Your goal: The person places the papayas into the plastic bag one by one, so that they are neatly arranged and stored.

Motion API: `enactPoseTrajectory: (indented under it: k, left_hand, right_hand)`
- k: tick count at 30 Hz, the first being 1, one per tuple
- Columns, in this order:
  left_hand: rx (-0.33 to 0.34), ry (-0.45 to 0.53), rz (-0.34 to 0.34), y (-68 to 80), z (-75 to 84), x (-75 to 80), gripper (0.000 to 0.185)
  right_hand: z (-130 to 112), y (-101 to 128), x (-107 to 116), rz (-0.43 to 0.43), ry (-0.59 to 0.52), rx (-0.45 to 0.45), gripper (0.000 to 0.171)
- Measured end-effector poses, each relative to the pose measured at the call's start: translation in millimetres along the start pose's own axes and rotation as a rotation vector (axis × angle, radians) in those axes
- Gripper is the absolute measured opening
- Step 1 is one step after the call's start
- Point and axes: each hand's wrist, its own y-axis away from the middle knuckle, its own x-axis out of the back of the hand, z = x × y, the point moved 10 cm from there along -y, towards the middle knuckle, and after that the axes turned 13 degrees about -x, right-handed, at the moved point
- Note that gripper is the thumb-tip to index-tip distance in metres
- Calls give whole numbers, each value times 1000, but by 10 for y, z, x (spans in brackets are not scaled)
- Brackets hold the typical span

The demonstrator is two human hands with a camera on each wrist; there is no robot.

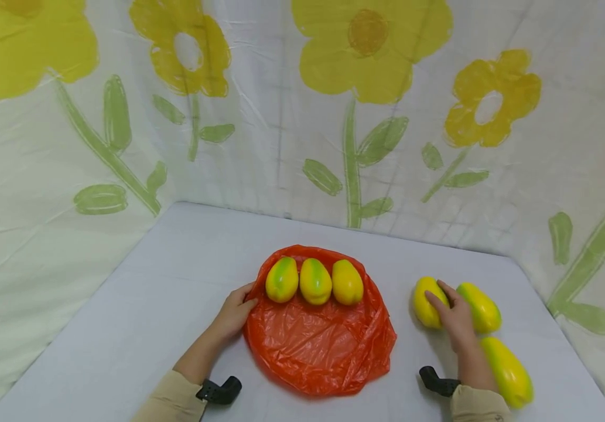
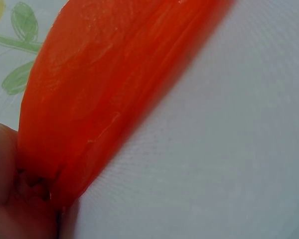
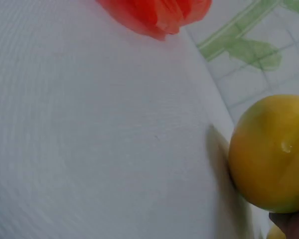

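Observation:
A red plastic bag [image 1: 307,340] lies spread open on the table, its rim rolled into a round. Three yellow-green papayas [image 1: 315,282] sit in a row along its far side. My left hand [image 1: 236,310] pinches the bag's left rim between thumb and fingers; the red film [image 2: 89,99] stretches away from it in the left wrist view. To the right of the bag, my right hand [image 1: 456,316] grips a papaya [image 1: 424,305] with thumb and fingers on either side. That papaya [image 3: 271,154] shows its rounded end in the right wrist view.
Two more papayas, one beside the right hand [image 1: 480,309] and one nearer the right sleeve [image 1: 508,372], lie on the white table [image 1: 175,269]. A curtain [image 1: 260,146] painted with yellow flowers stands behind the table and along its sides.

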Motion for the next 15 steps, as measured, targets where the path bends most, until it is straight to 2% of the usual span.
enactPoseTrajectory:
  k: [7,15]
  left_hand:
    - [-7,-2,-1,5,18,-6,44]
    - [0,-1,-3,-14,-6,-4,44]
  right_hand:
    - [23,-28,-75,6,-150,24,64]
    - [120,-55,-108,24,-243,-38,64]
